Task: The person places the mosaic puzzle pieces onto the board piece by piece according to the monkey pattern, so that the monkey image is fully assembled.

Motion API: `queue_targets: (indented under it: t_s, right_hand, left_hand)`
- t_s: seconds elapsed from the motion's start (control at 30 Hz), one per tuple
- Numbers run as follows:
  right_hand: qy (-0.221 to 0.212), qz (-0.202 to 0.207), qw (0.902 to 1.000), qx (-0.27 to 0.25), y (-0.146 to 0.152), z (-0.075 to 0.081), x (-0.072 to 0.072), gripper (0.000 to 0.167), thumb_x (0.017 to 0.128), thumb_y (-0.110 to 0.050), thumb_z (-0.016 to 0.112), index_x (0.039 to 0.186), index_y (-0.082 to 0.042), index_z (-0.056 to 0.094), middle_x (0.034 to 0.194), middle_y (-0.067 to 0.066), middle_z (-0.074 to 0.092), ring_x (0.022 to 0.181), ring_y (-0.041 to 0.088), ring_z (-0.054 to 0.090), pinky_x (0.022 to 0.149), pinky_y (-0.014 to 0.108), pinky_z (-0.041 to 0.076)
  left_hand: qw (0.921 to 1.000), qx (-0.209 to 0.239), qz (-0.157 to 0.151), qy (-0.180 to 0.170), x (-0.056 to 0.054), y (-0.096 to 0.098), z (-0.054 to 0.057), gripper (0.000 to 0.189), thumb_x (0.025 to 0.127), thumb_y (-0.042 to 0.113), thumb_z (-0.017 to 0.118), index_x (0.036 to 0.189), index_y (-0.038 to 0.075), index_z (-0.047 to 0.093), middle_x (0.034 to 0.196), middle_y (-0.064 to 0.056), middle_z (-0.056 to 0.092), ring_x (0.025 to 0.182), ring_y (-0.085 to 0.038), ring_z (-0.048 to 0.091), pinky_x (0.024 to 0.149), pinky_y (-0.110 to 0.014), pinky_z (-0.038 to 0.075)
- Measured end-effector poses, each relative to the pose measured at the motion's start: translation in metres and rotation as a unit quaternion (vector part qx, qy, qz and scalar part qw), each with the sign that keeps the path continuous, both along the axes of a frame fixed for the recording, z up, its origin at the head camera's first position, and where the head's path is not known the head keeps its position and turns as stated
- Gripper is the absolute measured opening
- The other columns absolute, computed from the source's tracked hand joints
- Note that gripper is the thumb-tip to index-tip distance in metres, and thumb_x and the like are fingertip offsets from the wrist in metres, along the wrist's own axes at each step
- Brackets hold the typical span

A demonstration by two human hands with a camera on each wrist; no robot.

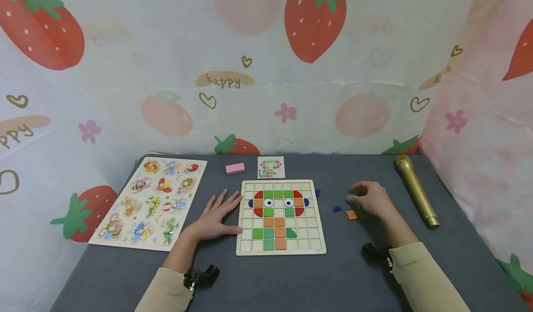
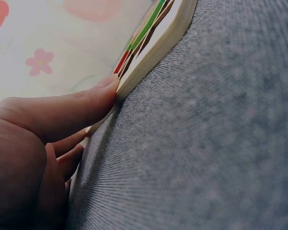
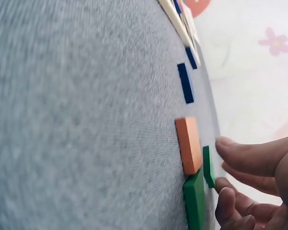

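A cream grid board bears a figure of red, green, orange and blue pieces with two eye pieces. My left hand lies spread at the board's left side, thumb and fingertips at its edge. In the left wrist view, the thumb touches the board's pale rim. My right hand bends its thumb and fingers around a small green piece, to the right of the board. Close by lie an orange square, another green piece partly under the hand, and a blue piece.
A small picture card and a pink block sit behind the board. At the left is a large insect-picture board. A gold microphone lies at the right. Another blue piece rests against the grid board's right edge.
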State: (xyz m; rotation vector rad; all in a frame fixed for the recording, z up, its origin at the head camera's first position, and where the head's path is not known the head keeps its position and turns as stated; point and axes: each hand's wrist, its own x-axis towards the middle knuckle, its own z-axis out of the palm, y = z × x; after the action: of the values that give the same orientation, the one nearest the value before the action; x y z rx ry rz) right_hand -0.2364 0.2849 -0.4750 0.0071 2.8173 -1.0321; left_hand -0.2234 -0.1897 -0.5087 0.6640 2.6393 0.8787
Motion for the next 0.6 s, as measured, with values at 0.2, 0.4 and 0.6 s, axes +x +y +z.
queue_targets:
  t_s: [0.2, 0.4, 0.6]
  right_hand:
    - [-0.018, -0.01, 0.9998, 0.009, 0.004, -0.004, -0.001, 0.034, 0.094, -0.021, 0.072, 0.12, 0.001, 0.067, 0.119, 0.024, 0.066, 0.107, 0.039, 0.062, 0.081, 0.047, 0.055]
    - [-0.011, -0.01, 0.9998, 0.011, 0.001, -0.005, 0.002, 0.024, 0.092, -0.024, 0.076, 0.103, -0.005, 0.067, 0.104, 0.016, 0.068, 0.093, 0.03, 0.061, 0.071, 0.039, 0.051]
    - [0.017, 0.003, 0.9998, 0.004, -0.014, 0.004, 0.006, 0.023, 0.093, -0.028, 0.074, 0.102, -0.007, 0.07, 0.105, 0.015, 0.07, 0.094, 0.03, 0.064, 0.073, 0.042, 0.053]
  left_hand:
    - [1.0, 0.004, 0.003, -0.001, 0.001, 0.0, 0.0, 0.098, 0.085, 0.055, 0.074, 0.162, 0.02, 0.025, 0.17, -0.002, 0.015, 0.158, -0.033, -0.005, 0.124, -0.057, -0.008]
    - [1.0, -0.004, 0.0, -0.001, 0.001, -0.001, -0.003, 0.098, 0.085, 0.056, 0.074, 0.162, 0.021, 0.025, 0.171, -0.001, 0.014, 0.158, -0.033, -0.006, 0.124, -0.057, -0.007]
    - [1.0, -0.001, 0.004, -0.002, 0.0, 0.0, -0.003, 0.099, 0.085, 0.058, 0.073, 0.162, 0.022, 0.024, 0.171, 0.0, 0.014, 0.158, -0.032, -0.006, 0.124, -0.057, -0.008]
